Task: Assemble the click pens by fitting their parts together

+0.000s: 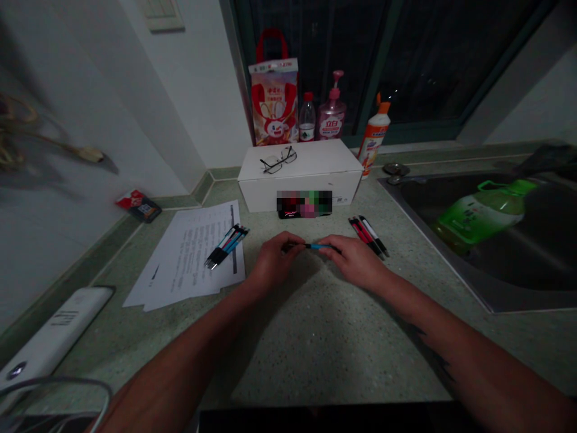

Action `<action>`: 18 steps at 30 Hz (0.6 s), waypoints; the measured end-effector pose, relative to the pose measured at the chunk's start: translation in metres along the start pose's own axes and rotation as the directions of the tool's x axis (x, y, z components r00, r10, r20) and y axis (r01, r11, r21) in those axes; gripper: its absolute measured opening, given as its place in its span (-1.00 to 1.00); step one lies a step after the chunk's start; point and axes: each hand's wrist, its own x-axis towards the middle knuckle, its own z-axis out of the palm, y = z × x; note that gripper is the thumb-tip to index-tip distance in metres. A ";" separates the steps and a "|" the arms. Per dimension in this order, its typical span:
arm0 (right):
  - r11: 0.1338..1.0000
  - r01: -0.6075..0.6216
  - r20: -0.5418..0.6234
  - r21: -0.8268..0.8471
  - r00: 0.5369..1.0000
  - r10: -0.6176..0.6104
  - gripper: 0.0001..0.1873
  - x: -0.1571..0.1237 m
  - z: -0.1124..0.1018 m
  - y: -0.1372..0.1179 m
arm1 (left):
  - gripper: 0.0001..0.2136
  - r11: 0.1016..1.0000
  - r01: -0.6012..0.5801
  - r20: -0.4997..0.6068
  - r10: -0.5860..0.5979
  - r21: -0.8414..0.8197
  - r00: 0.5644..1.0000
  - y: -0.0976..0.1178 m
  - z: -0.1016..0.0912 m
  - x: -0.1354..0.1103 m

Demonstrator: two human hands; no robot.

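Note:
Between my two hands is a blue and black pen (315, 246), held level just above the counter. My left hand (276, 255) pinches its left, dark end. The fingers of my right hand (354, 257) are closed on its right end, partly hiding it. To the left, several pens (226, 245) in blue, white and black lie in a bunch on printed sheets of paper (180, 264). On the right, near my right hand, a few red, black and white pens (367, 236) lie side by side on the counter.
A white box (311, 168) with eyeglasses (278, 160) on top stands behind my hands, a phone (304, 210) against its front. Bottles line the window. At right, a sink (478, 282) holds a green jug (484, 213). A white power strip (56, 328) lies at left.

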 end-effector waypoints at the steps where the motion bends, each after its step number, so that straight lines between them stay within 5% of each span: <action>1: 1.000 0.005 -0.002 0.021 1.000 -0.005 -0.76 0.000 0.000 0.001 | -0.96 1.000 -0.015 -0.009 0.015 0.002 1.000 0.000 0.000 0.000; 6: 0.972 -0.006 -0.168 0.234 0.985 0.046 -0.79 0.004 -0.005 0.004 | -0.91 0.998 -0.046 -0.107 0.040 -0.053 0.993 -0.004 -0.001 0.001; 10: 0.801 -0.027 -0.306 0.598 0.916 0.259 -0.63 0.007 -0.011 0.003 | -0.90 0.989 -0.037 -0.099 0.022 -0.146 0.995 -0.004 0.001 0.000; 14: 0.646 0.009 -0.300 0.763 0.891 0.342 -0.45 0.009 -0.010 -0.001 | -0.91 0.985 0.018 0.029 -0.014 -0.173 0.999 0.000 0.009 -0.007; 18: 0.620 -0.026 -0.237 0.784 0.911 0.337 -0.35 0.008 -0.004 -0.003 | -0.91 0.984 0.027 0.040 -0.020 -0.176 0.999 0.001 0.014 -0.011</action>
